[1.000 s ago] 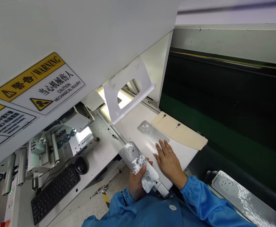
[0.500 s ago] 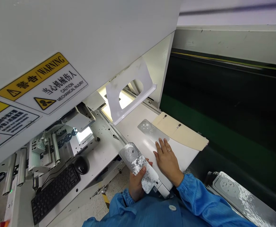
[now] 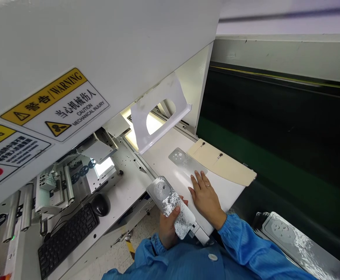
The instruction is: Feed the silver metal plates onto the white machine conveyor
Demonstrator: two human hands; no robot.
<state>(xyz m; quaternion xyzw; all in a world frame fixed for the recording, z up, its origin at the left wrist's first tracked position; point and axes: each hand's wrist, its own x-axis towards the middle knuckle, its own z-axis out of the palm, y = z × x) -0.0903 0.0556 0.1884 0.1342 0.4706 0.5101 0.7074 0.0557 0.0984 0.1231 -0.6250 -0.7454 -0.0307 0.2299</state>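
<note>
My left hand (image 3: 170, 224) grips a shiny silver phone-back-shaped panel (image 3: 172, 206), thumb on top and fingers beneath. The panel has a round camera area at its far end and crinkled reflections along its length. On the white feed surface (image 3: 164, 155) lies a similar grey panel (image 3: 184, 161) with a cluster of round holes at its far end. My right hand (image 3: 206, 198) rests flat with fingers spread, its fingertips at the near end of that panel. A ring is on one of its fingers.
A cream guide plate (image 3: 225, 163) borders the feed surface on the right. Ahead hangs a white flap (image 3: 161, 112) with an oval opening. A keyboard (image 3: 67, 239) and mouse (image 3: 100, 204) sit left; stacked silver panels (image 3: 298, 241) lie lower right, near a dark green belt (image 3: 246, 140).
The grey panel on the feed surface appears very slightly farther up and left. Both hands stay in nearly the same place. The view has shifted a little.
</note>
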